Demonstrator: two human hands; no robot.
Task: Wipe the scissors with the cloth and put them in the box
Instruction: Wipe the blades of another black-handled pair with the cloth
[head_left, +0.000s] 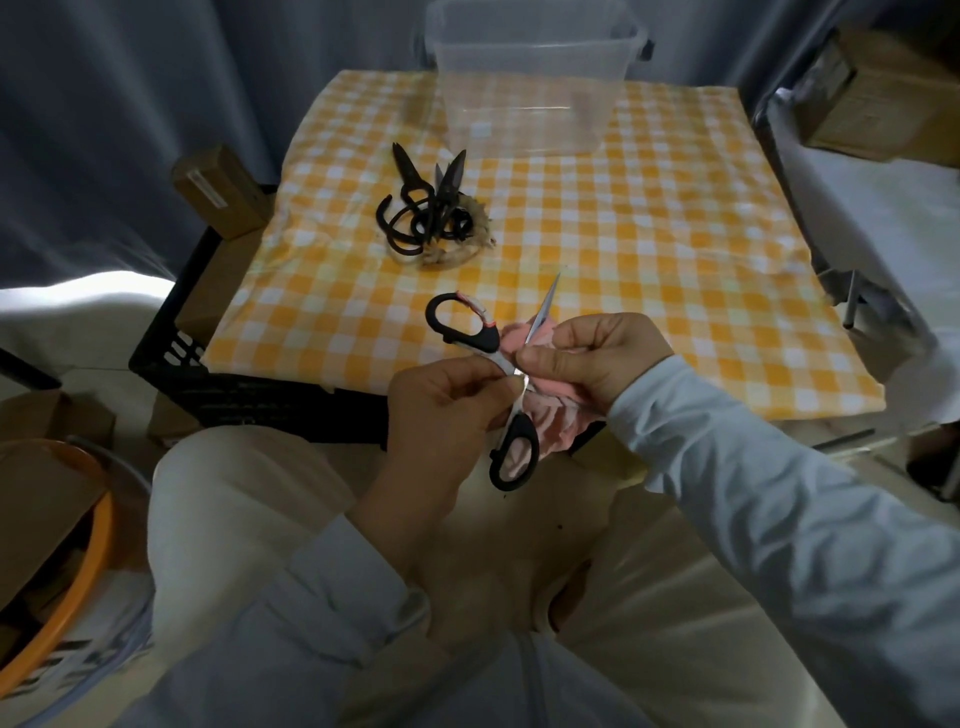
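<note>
Pale blue-grey long sleeves (779, 493), creased and gathered at the cuffs, are worn above the left hand (441, 400) and right hand (597, 358); cream trousers (234, 499) are seen below.

Dim, soft-focus wide-angle view (edges bowed), corners in shadow.

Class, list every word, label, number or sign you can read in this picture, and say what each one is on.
No text can be read.
White label on the brown cardboard box: too blurred to read.
Small mark on the clear plastic box: too faint to read.
</note>
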